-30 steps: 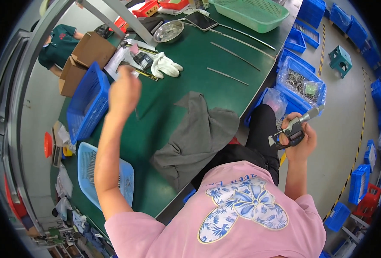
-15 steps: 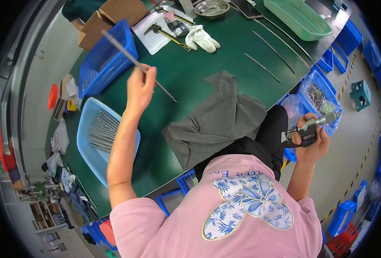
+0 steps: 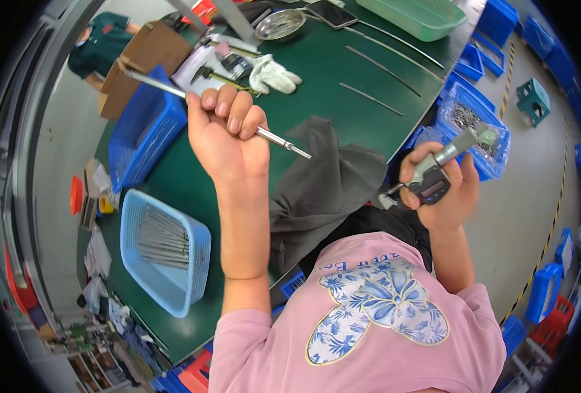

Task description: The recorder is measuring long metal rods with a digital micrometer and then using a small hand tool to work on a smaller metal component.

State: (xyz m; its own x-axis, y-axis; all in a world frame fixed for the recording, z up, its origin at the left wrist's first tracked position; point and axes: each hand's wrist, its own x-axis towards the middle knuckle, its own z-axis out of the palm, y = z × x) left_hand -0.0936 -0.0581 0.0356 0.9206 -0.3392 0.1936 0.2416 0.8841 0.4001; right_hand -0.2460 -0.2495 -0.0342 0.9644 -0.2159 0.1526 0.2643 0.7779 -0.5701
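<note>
My left hand is closed around a thin metal rod, palm turned up. The rod's stepped tip points right, above a grey cloth on the table; its other end reaches up toward the left. In my right hand is a digital micrometer, with my fingers wrapped about its frame and its thimble pointing up to the right. The jaws of the micrometer face the rod's side, apart from it. Left of my left forearm, a light blue basket holds many similar rods.
Single rods lie across the green table. Farther back are a white glove, calipers, a metal bowl, a phone and a green basket. A blue basket stands left; a co-worker is beyond.
My left hand has turned palm up and moved right with the rod, bringing its tip closer to the micrometer. My right hand has come left and up a little. The view has shifted.
</note>
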